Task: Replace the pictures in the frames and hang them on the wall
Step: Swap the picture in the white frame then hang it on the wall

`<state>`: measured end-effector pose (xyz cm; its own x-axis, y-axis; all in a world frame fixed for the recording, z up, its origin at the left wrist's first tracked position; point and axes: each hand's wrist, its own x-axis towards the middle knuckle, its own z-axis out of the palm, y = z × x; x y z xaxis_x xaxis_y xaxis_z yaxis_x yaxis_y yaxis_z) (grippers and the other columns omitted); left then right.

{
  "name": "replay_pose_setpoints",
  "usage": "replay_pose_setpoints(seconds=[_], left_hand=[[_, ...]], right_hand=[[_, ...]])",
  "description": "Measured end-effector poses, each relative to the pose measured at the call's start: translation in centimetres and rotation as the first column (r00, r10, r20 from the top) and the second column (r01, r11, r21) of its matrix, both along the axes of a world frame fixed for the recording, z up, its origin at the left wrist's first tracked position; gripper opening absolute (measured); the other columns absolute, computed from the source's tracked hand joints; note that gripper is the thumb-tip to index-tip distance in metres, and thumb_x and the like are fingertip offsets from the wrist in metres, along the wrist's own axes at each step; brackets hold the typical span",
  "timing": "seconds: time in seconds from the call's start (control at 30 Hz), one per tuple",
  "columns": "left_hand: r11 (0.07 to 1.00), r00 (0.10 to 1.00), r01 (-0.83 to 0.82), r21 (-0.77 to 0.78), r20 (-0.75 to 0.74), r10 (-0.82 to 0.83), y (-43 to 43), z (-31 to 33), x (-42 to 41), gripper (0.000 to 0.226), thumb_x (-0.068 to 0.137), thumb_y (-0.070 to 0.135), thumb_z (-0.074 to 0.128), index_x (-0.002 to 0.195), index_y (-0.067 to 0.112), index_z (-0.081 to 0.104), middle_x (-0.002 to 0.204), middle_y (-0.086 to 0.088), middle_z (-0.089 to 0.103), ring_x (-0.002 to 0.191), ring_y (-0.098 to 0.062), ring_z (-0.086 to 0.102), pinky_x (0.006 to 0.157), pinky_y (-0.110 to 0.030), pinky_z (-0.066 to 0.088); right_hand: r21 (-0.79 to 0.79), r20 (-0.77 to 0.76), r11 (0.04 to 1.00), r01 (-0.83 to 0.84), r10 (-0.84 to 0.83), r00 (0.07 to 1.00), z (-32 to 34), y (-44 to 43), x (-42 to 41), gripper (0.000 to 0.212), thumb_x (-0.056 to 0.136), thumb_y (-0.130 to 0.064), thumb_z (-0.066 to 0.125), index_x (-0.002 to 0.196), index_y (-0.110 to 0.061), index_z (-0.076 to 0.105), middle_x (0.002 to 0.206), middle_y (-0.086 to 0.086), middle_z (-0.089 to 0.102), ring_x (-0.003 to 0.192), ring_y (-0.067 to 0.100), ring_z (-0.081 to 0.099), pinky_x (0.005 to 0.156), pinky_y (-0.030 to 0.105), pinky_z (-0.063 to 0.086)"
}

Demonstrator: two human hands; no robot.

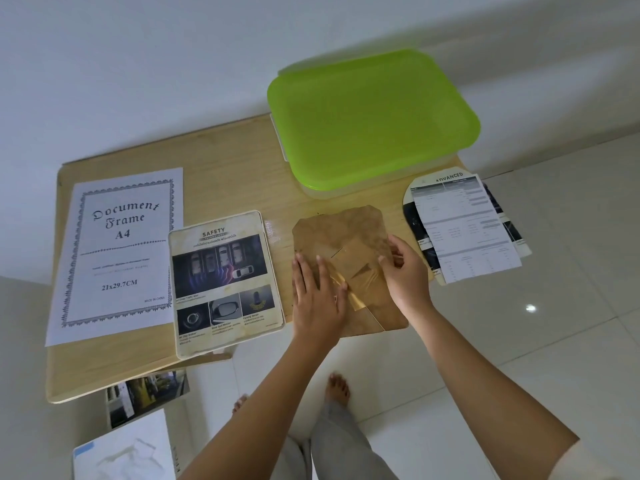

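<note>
A brown backing board (346, 233) lies face down on the wooden table (239, 174), near its front right. My left hand (317, 296) presses flat on the board's left part. My right hand (403, 268) pinches the board's right edge. A gold strip and stand flap (356, 289) show between my hands. A small frame with a "SAFETY" car picture (223, 282) lies just left of the board. The white "Document Frame A4" sheet (119, 251) lies at the table's left.
A clear box with a green lid (374, 123) stands at the back right. Cut car-brochure pages (464, 226) hang over the table's right edge. More prints (145, 396) and a white sheet (124, 452) lie below the table's front left. My feet stand on pale floor tiles.
</note>
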<state>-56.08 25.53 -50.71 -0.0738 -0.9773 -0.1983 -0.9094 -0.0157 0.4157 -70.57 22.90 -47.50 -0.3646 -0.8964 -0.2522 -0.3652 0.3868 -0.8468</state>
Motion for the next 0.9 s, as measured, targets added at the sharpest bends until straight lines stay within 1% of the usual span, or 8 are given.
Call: replay_pose_setpoints(seconds=[0.07,0.2,0.3,0.43,0.53,0.6,0.73,0.9], left_hand=[[1.000,0.999,0.012,0.016,-0.039,-0.011,0.0,0.3,0.2,0.082,0.083,0.058,-0.005,0.148,0.008,-0.001,0.153,-0.020,-0.018,0.137,-0.028,-0.026,0.115,-0.036,-0.011],[0.999,0.990,0.018,0.031,-0.142,-0.013,0.1,0.8,0.5,0.082,0.084,0.062,0.002,0.149,0.012,-0.001,0.155,-0.017,-0.016,0.142,-0.028,-0.018,0.119,-0.044,0.009],[1.000,0.978,0.017,0.007,-0.209,-0.015,-0.2,1.7,0.6,0.080,0.085,0.061,0.008,0.149,0.015,0.001,0.156,-0.014,-0.015,0.144,-0.028,-0.014,0.117,-0.044,0.016],[0.993,0.967,-0.019,-0.120,-0.255,-0.012,-0.8,3.7,2.1,0.075,0.087,0.062,0.019,0.149,0.021,0.009,0.157,-0.011,-0.011,0.143,-0.024,-0.014,0.115,-0.044,0.019],[0.994,0.970,-0.032,-0.107,-0.244,0.005,-0.9,5.1,5.1,0.078,0.082,0.068,0.015,0.149,0.030,0.002,0.155,-0.005,-0.022,0.137,-0.016,-0.027,0.112,-0.043,0.024],[0.995,0.973,-0.048,-0.086,-0.229,0.027,-0.6,5.3,7.7,0.079,0.080,0.071,0.014,0.148,0.033,-0.001,0.153,-0.003,-0.027,0.135,-0.016,-0.029,0.111,-0.042,0.025],[0.991,0.972,-0.132,-0.039,-0.199,0.122,0.2,4.5,13.0,0.082,0.076,0.074,0.013,0.147,0.035,-0.001,0.154,-0.003,-0.025,0.139,-0.018,-0.025,0.110,-0.044,0.026],[0.978,0.966,-0.207,-0.017,-0.160,0.202,1.0,2.9,18.1,0.081,0.079,0.073,0.015,0.148,0.033,0.002,0.155,-0.007,-0.020,0.143,-0.021,-0.019,0.115,-0.041,0.017]], right_hand=[[-0.011,0.045,1.000,-0.003,0.003,0.999,0.6,0.3,0.2,0.042,0.092,-0.010,0.053,0.134,-0.016,0.047,0.123,-0.005,0.057,0.110,0.008,0.054,0.087,0.009,0.042],[-0.016,0.216,0.998,0.068,-0.063,0.974,1.7,0.3,0.1,0.042,0.091,-0.008,0.054,0.130,-0.024,0.051,0.123,0.006,0.062,0.113,0.015,0.058,0.090,0.020,0.043],[-0.041,0.249,0.993,0.108,-0.095,0.964,3.6,0.1,0.2,0.042,0.090,-0.006,0.054,0.128,-0.024,0.053,0.120,0.006,0.063,0.109,0.015,0.059,0.085,0.015,0.043],[-0.040,0.356,0.983,0.181,-0.155,0.922,5.6,-0.3,1.2,0.044,0.088,-0.002,0.055,0.128,-0.021,0.056,0.113,0.008,0.065,0.107,0.015,0.060,0.100,0.029,0.043],[-0.030,0.417,0.977,0.210,-0.178,0.891,5.9,-0.7,3.5,0.046,0.086,0.002,0.056,0.127,-0.018,0.056,0.101,0.001,0.067,0.092,0.004,0.062,0.089,0.019,0.045],[-0.004,0.447,0.982,0.189,-0.167,0.879,5.5,-0.8,5.9,0.047,0.086,0.003,0.056,0.128,-0.018,0.055,0.106,0.003,0.068,0.095,0.008,0.063,0.087,0.019,0.046],[0.049,0.486,0.991,0.123,-0.132,0.864,3.7,-1.4,11.3,0.045,0.086,0.004,0.054,0.127,-0.015,0.055,0.119,0.009,0.063,0.110,0.019,0.060,0.102,0.034,0.043],[0.060,0.452,0.998,0.013,-0.039,0.891,1.8,-1.9,16.9,0.044,0.089,0.002,0.053,0.129,-0.016,0.053,0.120,0.009,0.063,0.107,0.017,0.060,0.089,0.022,0.043]])
